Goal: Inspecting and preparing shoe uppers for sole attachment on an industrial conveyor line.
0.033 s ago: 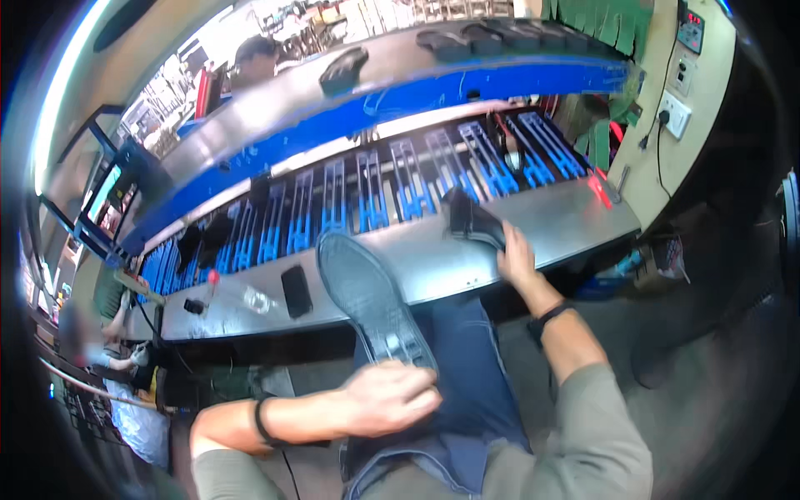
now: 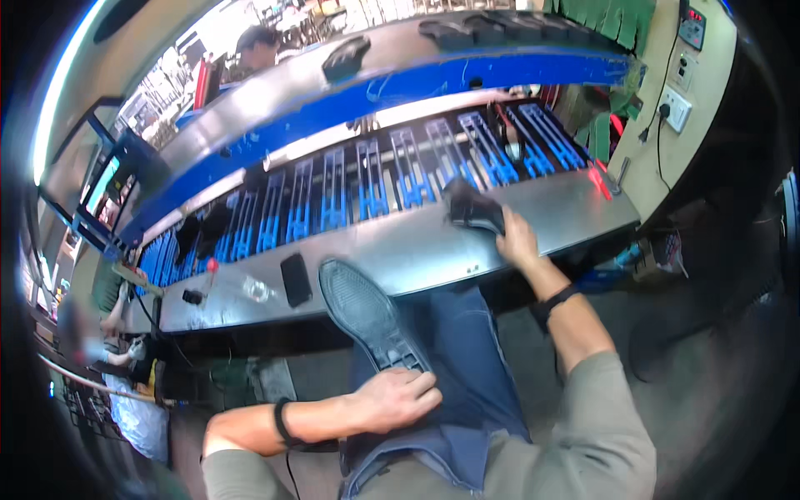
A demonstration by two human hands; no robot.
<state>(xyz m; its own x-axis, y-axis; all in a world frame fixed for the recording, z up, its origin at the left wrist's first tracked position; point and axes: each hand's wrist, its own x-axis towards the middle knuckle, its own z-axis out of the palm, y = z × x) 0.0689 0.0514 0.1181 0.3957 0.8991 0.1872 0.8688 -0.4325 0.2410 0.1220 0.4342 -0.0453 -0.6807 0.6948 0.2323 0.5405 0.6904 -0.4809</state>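
My left hand is closed on the heel end of a dark grey shoe sole. The sole tilts up over my lap, its toe toward the bench; a textured face with hollows near the heel shows. Farther right, my right hand grips a black shoe by one end, with its other end pointing left over the metal bench. The shoe is slightly blurred, and I cannot tell whether it touches the bench. Sole and shoe are apart.
On the bench lie a black phone, a clear bottle and red-handled pliers. Behind runs a row of blue racks, with a blue-edged shelf above carrying black shoe parts. Other people are at the left and far side.
The sole and my left hand have shifted slightly, the sole's toe sitting lower in view. My right hand still holds the shoe in nearly the same place.
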